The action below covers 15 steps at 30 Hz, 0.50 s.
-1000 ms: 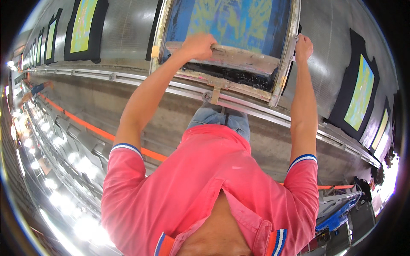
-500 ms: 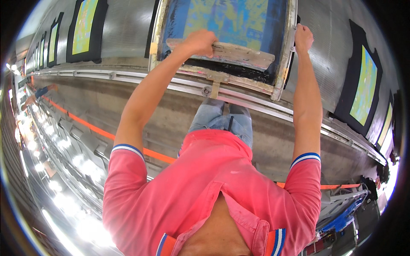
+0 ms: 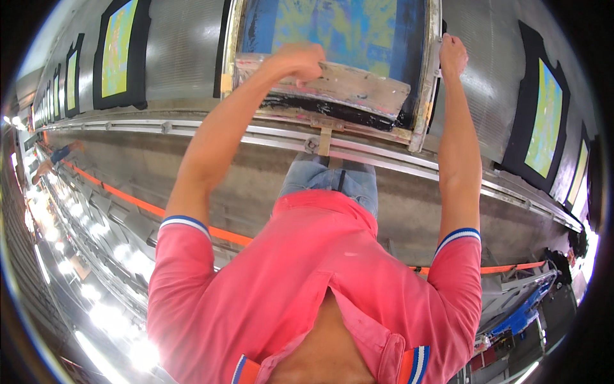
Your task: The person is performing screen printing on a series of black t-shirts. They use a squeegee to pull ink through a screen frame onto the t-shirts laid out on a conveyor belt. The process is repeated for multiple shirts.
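A wide wooden squeegee (image 3: 361,88), stained and worn, lies across the near end of a screen-printing frame (image 3: 424,102). My left hand (image 3: 296,63) is closed over its top edge, left of the middle. Black ink (image 3: 332,110) lies along the squeegee's near side. Beyond it, the blue mesh (image 3: 339,32) shows a mottled yellow-green and blue design. My right hand (image 3: 453,56) is closed at the frame's right side, gripping its edge; the fingers' far side is hidden.
Black fabric pieces with yellow-green and blue prints (image 3: 117,48) lie along the grey table on the left, with another printed piece (image 3: 545,118) on the right. A metal rail (image 3: 243,136) runs along the table's near edge. Behind me is an orange strip (image 3: 137,201); a person's arm (image 3: 61,153) shows far left.
The squeegee has tilted over, so more of its broad face shows, and its lower edge is slightly nearer me. My left hand stays on it; my right hand has hardly moved.
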Available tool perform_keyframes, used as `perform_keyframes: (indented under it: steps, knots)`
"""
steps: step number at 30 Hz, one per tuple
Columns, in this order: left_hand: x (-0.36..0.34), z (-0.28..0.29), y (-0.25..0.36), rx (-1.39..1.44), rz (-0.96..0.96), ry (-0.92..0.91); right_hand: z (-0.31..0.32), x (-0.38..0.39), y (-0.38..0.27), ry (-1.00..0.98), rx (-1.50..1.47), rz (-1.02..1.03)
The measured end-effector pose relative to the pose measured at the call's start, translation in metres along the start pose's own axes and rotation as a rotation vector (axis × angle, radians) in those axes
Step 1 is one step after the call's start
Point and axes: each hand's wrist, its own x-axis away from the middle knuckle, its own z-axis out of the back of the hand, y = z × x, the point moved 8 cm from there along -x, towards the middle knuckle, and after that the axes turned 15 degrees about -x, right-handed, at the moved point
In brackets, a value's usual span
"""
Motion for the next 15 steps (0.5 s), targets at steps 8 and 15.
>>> perform_keyframes:
  steps: [8,15]
  knots:
    - [0.113,-0.119,0.062,0.007,0.014,1.158,-0.015,0.025,0.005,-0.022,-0.013,0.005]
    - [0.082,-0.117,0.027,0.112,0.101,0.620,-0.042,0.044,0.039,-0.020,-0.009,-0.004]
